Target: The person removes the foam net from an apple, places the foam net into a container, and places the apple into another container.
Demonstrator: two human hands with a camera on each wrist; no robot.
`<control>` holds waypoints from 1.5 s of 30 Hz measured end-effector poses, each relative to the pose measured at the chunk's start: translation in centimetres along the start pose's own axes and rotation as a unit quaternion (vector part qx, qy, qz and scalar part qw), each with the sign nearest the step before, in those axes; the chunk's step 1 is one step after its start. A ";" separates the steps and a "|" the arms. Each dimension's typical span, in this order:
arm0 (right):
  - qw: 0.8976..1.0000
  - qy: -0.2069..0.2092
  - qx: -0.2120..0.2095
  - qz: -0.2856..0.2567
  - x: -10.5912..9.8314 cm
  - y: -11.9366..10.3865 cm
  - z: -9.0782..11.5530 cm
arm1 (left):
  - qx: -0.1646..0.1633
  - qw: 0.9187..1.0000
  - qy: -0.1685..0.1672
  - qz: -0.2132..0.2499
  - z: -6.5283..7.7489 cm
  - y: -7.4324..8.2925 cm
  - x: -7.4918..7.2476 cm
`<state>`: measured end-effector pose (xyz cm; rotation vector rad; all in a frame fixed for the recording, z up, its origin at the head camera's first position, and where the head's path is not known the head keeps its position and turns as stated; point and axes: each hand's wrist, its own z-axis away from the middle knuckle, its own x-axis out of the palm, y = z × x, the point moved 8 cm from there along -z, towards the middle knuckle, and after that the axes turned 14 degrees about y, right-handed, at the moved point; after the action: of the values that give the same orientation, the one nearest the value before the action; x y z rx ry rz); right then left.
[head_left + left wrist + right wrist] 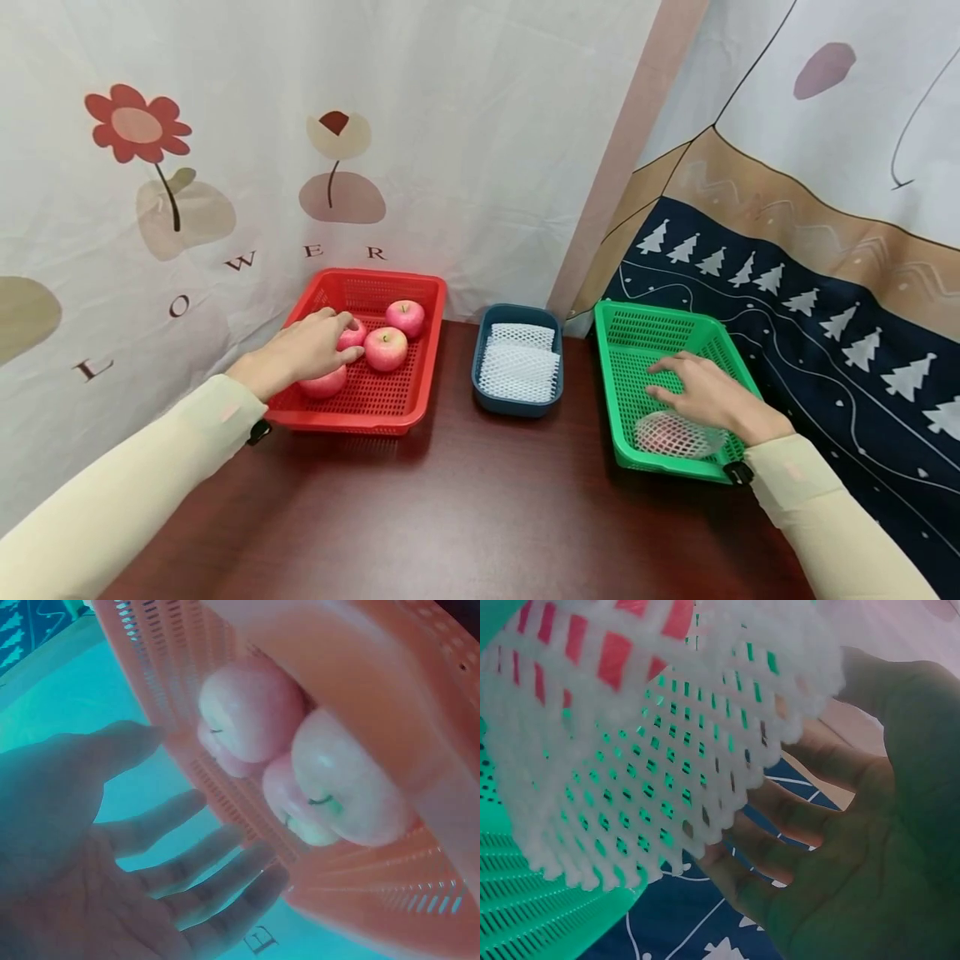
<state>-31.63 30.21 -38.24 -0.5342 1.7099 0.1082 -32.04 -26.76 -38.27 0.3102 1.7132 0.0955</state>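
My left hand hovers over the left part of a red basket, fingers spread and nothing gripped. Several red-and-yellow apples lie in that basket; one apple is in the middle, another apple partly under my hand. The left wrist view shows a gap between my fingers and an apple. On the right, my right hand hangs loosely over a green basket. Below it lies an apple in a white foam net. Close up, the net overlaps my right fingertips; contact is unclear.
Between the baskets stands a dark blue tub holding stacked white foam nets. All three stand on a dark brown table, close to a printed cloth hanging behind. A navy cloth with tree prints hangs beside the green basket.
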 end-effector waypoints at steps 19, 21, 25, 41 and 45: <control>0.999 -0.041 0.000 0.002 0.0 1.3 0.2 | 0.066 0.986 0.138 0.063 1.2 7.0 0.1; 0.999 -0.047 0.003 0.002 0.1 1.5 0.3 | 0.076 0.984 0.142 0.070 1.3 7.9 0.5; 0.998 -0.059 0.007 0.004 0.2 1.7 0.5 | 0.081 0.984 0.137 0.081 1.4 9.7 1.1; 0.991 -0.135 0.017 -0.013 1.7 1.6 0.8 | 0.152 0.968 0.170 0.104 1.9 17.0 2.7; 0.988 -0.152 0.017 -0.011 2.2 1.6 0.8 | 0.169 0.963 0.173 0.114 2.1 18.8 3.1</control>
<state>-31.79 31.27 -40.81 -0.4841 1.4063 0.1361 -27.61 -8.13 -37.12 0.7842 2.0361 0.0247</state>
